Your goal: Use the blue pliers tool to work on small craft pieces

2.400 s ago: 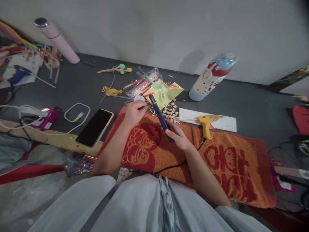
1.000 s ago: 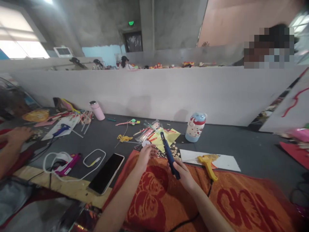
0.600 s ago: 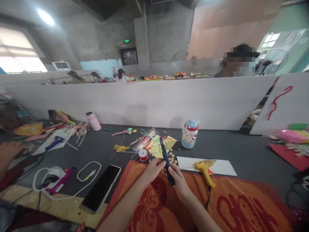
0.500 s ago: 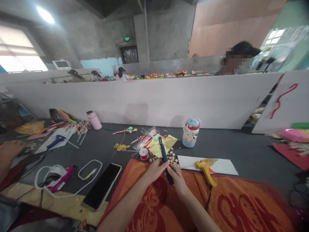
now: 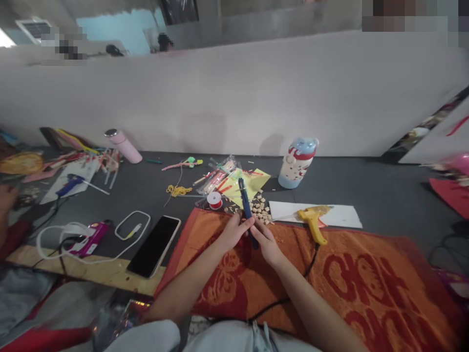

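A slim dark blue hand tool [image 5: 245, 198] with a narrow, darker far end points away from me over the near edge of the yellow paper [image 5: 249, 183]. Its exact kind is too small and blurred to tell. My left hand [image 5: 236, 230] grips its handle from the left, thumb laid along it. On the other side the fingers of my right hand [image 5: 266, 239] close on the same handle. Both wrists hover over an orange and red towel [image 5: 293, 278]. Small wooden pieces [image 5: 261, 209] lie scattered just beyond my fingers, beside a spool of red thread [image 5: 214, 200].
A yellow glue gun [image 5: 313, 222] rests on a white board [image 5: 348, 216] to the right, its cord crossing the towel. Behind stands a cartoon bottle [image 5: 297, 164]. Leftward are a phone [image 5: 155, 246], a power strip [image 5: 90, 238] and a pink flask [image 5: 124, 146]. Another person's hand [image 5: 7, 198] is far left.
My view has tilted downward, so the table appears higher and my lap shows. Both hands keep the blue tool in nearly the same pose.
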{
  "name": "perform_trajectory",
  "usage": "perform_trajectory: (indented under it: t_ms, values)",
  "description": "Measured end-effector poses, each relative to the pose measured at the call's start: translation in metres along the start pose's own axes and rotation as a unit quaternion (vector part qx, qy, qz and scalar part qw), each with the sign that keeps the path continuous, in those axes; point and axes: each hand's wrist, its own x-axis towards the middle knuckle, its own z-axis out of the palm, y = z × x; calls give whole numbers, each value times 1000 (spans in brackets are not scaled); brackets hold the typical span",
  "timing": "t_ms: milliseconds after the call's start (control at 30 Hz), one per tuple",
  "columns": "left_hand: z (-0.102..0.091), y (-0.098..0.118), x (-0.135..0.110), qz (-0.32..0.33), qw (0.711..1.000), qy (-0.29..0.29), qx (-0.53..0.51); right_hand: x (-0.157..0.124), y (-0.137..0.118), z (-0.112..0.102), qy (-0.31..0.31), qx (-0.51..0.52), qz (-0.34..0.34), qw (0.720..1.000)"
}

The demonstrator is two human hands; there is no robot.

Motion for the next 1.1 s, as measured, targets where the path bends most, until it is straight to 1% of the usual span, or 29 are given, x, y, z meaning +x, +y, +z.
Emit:
perform_trajectory:
  t_ms: [133,367,567,667,733,767,800,833,867,900,933,967,1000,1067,1100]
  values:
    - [2,1,-2,9,1000,7,5,-2,0,-3,-7,-19,5,1000]
    - [4,1,-4,6,1000,19,-3,-6,-2,-4,-24,-86,-46,995]
    - [3,-2,-4,14,1000,3,-4,-8,-5,-5,-38,-138,-65,987]
    - [1,-2,-1,8,1000,-21,4,-9,-5,-7,-43,-151,-71,985]
    - [-3,0,3,36,999,-15,6,-9,-5,-11,-42,-167,-72,982]
    - [-7,1,5,66,998,10,5,-9,-5,-13,-40,-182,-70,980]
    - [-12,2,8,106,993,47,3,-9,-5,-15,-34,-201,-68,977]
    - [-18,4,10,148,984,102,8,-9,-5,-18,-26,-224,-66,972]
    - [-25,6,12,190,967,167,25,-8,-6,-21,-25,-252,-66,965]
    - [-33,8,14,230,944,229,60,-8,-7,-23,-30,-280,-71,957]
    - [-40,11,14,265,918,273,109,-8,-9,-26,-33,-308,-77,948]
    - [-46,14,15,288,893,300,170,-8,-11,-27,-40,-335,-86,938]
    - [-52,17,14,304,868,313,237,-7,-13,-28,-48,-358,-94,928]
    - [-58,21,13,326,821,290,368,-7,-17,-29,-67,-390,-101,913]
    - [-60,21,12,335,801,277,411,-7,-18,-29,-76,-400,-103,908]
